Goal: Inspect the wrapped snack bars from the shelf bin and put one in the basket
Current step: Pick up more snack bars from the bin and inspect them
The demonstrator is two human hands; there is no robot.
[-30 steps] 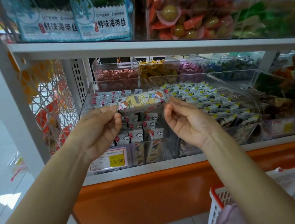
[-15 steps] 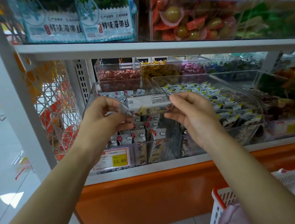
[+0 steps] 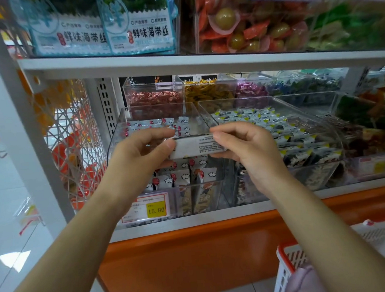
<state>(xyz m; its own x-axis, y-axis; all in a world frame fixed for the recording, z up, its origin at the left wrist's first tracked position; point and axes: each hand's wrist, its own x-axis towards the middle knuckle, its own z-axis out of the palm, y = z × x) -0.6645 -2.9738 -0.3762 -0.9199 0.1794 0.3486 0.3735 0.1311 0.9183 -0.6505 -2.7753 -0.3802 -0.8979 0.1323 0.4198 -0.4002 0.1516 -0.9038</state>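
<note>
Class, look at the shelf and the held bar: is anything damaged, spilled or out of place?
Nothing stands out. The snack bar, pinched between left hand and right hand, looks intact, and the packets sit inside their bin.

Snack bar (image 3: 196,146) ends hidden by fingers (image 3: 167,145); print unreadable; basket (image 3: 284,275) cut by edge.

Bright, even light, barely any shadows. Glare patch on the floor (image 3: 15,261) down-left of the left hand (image 3: 141,155); green packets (image 3: 353,27) up-right of the right hand (image 3: 247,150) are smeared, edges bend fisheye.
</note>
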